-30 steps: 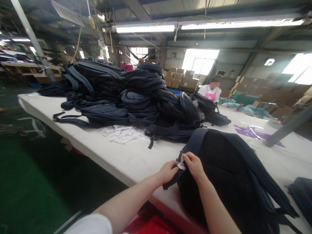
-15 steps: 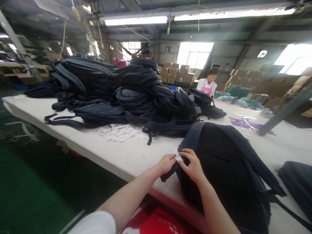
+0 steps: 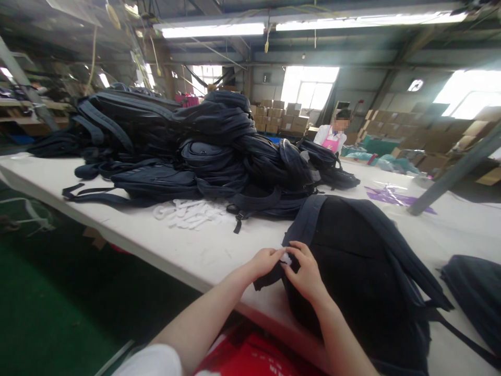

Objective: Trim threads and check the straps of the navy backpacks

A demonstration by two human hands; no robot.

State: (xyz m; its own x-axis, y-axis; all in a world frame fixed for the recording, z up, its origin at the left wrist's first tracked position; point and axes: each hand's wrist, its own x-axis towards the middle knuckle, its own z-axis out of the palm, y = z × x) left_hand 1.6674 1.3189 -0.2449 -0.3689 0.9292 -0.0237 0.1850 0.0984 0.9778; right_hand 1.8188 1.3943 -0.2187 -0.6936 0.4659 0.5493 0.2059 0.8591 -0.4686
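Note:
A dark navy backpack (image 3: 360, 271) lies back-up on the white table (image 3: 219, 250) right in front of me. My left hand (image 3: 265, 262) and my right hand (image 3: 307, 271) meet at its near left shoulder strap (image 3: 301, 230). Both pinch a small white tag (image 3: 287, 258) at the strap's edge; the fingers are closed on it. The tag is mostly hidden by my fingertips.
A big heap of dark backpacks (image 3: 188, 141) fills the table's far left. A pile of white tags (image 3: 188, 213) lies before it. Another dark bag (image 3: 475, 297) sits at the right edge. A person in pink (image 3: 332, 137) works beyond, among cardboard boxes (image 3: 282, 116). A red bin (image 3: 250, 360) is below.
My hands have stayed at the strap, closing tighter over the white tag, so less of it shows. The camera has panned slightly right and down.

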